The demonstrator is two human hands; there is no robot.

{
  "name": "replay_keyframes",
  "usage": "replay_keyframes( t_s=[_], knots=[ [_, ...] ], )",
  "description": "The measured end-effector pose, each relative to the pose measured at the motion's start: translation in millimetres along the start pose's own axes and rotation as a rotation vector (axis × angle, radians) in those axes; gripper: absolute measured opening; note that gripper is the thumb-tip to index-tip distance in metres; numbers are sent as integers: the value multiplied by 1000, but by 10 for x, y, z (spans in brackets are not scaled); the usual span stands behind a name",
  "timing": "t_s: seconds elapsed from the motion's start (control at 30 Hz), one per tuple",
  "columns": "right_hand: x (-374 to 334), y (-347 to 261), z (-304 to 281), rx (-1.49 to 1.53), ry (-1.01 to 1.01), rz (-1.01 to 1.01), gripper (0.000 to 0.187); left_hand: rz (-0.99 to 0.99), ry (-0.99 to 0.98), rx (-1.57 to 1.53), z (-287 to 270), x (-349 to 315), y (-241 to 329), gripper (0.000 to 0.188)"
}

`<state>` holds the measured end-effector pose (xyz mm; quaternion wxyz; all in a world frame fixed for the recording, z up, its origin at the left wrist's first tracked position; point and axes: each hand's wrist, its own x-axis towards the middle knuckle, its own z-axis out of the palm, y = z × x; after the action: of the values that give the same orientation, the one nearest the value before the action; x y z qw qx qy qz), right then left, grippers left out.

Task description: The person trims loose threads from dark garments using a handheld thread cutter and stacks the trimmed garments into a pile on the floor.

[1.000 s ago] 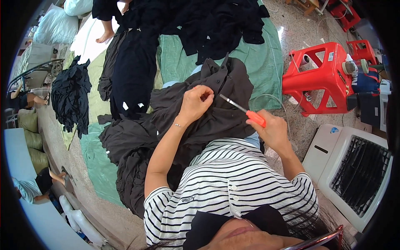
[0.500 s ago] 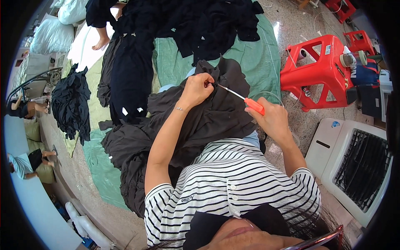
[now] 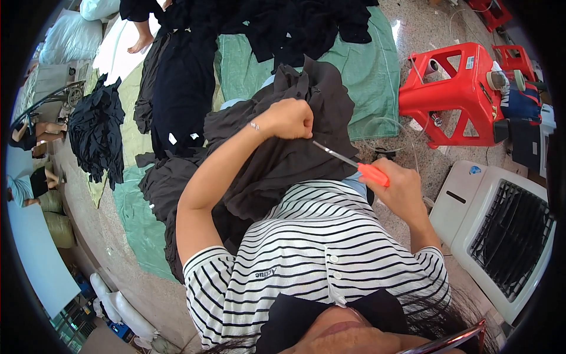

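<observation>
A dark grey-brown garment (image 3: 330, 103) lies bunched across my lap. My left hand (image 3: 289, 118) is closed in a pinch on its cloth, the fingertips mostly hidden beneath the knuckles. In my right hand (image 3: 401, 186), to the right of the lap, is an orange-handled tool (image 3: 372, 174) with a thin metal shaft, much like a screwdriver. Its shaft points up and left over the cloth, the tip stopping just short of my left fingers. More of the same dark cloth (image 3: 171, 189) spills down on the left.
Piled black garments (image 3: 186, 88) lie ahead on a green sheet (image 3: 377, 76). Another black heap (image 3: 97, 130) is at left. On the right stand a red plastic stool (image 3: 442, 97) and a white air cooler (image 3: 460, 194). A person's bare foot (image 3: 141, 42) shows at upper left.
My left hand has shifted right and slightly down, its back now turned up. The tool in my right hand has moved right and down, its tip drawing away from the pinched spot.
</observation>
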<state>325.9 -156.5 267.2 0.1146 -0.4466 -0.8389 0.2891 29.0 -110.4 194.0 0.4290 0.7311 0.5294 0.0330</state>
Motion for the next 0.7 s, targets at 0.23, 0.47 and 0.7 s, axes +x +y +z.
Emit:
replay_keyframes(
  t_s=[0.23, 0.47, 0.7],
  knots=[
    [-53, 31, 192, -136, -29, 25, 36, -170, -196, -328, -49, 100, -66, 11],
    [-79, 86, 162, -111, -67, 43, 35, -238, -208, -449, -8, 124, -44, 15],
    [-323, 273, -26, -164, 4, 123, 36, 129, -21, 33, 486, 260, 12, 28]
  ],
)
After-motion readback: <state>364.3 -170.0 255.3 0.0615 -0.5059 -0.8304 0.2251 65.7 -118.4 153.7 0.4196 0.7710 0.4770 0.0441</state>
